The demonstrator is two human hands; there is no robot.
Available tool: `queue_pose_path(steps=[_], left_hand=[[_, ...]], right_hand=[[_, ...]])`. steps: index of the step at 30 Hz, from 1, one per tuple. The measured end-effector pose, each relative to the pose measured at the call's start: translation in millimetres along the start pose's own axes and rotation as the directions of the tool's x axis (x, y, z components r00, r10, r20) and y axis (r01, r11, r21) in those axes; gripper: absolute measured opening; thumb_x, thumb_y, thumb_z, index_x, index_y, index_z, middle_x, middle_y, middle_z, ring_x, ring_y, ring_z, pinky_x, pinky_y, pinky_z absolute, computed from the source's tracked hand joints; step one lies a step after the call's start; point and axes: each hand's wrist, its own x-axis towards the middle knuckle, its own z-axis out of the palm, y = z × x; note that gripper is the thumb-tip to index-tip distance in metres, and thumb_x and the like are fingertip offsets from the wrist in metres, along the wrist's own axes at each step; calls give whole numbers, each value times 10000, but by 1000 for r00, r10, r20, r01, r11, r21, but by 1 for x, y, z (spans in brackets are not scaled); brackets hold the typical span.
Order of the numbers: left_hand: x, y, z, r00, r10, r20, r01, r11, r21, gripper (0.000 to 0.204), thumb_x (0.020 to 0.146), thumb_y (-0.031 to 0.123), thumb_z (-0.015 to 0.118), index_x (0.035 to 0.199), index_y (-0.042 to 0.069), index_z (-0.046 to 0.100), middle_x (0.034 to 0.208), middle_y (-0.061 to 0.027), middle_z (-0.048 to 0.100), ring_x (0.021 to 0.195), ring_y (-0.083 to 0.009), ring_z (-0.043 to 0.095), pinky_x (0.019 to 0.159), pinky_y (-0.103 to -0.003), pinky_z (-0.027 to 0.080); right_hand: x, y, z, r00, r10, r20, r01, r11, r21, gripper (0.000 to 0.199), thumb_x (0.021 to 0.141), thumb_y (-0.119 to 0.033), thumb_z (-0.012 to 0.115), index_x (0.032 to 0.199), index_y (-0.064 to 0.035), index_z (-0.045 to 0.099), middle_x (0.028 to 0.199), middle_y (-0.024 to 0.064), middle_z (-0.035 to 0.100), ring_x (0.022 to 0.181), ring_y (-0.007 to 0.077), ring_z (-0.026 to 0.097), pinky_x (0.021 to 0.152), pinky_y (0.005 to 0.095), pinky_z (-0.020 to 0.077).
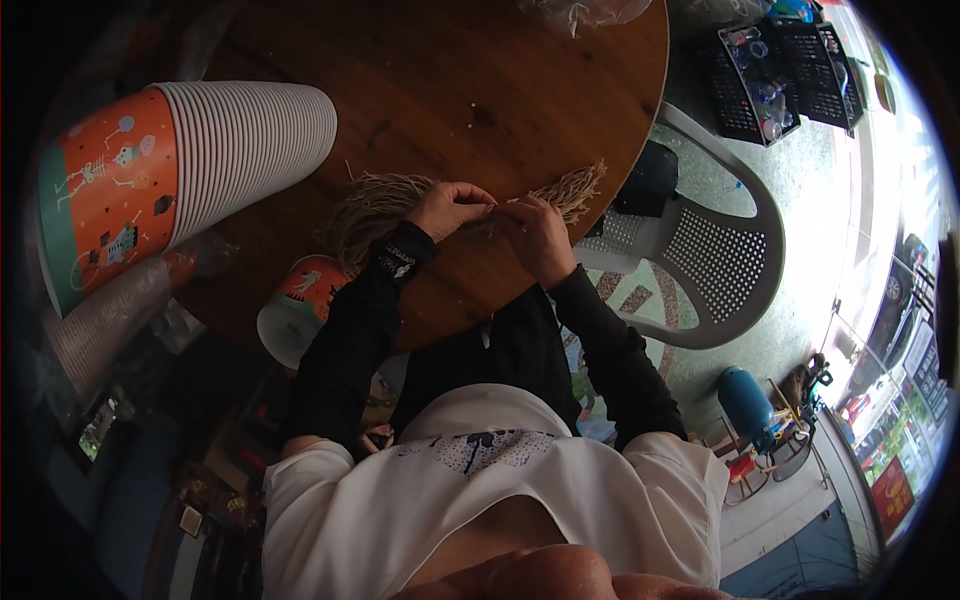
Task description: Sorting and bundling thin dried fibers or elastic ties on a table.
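A bundle of thin beige cords (370, 205), like cut twine, lies on the round brown wooden table, its frayed ends fanning out to the left. More cord ends (575, 193) spread out on the right, past my right hand. Over the middle of the bundle, my left hand (450, 208) pinches with thumb and forefinger. My right hand (538, 232) meets it with curled fingers, the fingertips of both nearly touching. Whatever sits between the fingertips is too small to make out. Both forearms wear black sleeves.
A long nested stack of orange and green printed paper buckets (250, 125) lies on the left. One single bucket (308, 295) sits by the near left table edge. On the right stand a grey plastic chair (735, 250), black crates of bottles (735, 90) and a blue gas cylinder (745, 400).
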Motion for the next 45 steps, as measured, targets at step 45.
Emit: queue_pose_path(steps=[45], left_hand=[[-11, -18, 41, 773, 535, -342, -441, 840, 316, 79, 833, 13, 577, 905, 47, 569, 787, -8, 586, 707, -70, 541, 641, -221, 442]], right_hand=[[16, 21, 0, 968, 206, 145, -250, 869, 427, 215, 764, -167, 642, 856, 26, 627, 719, 120, 630, 653, 121, 599, 579, 272, 477]])
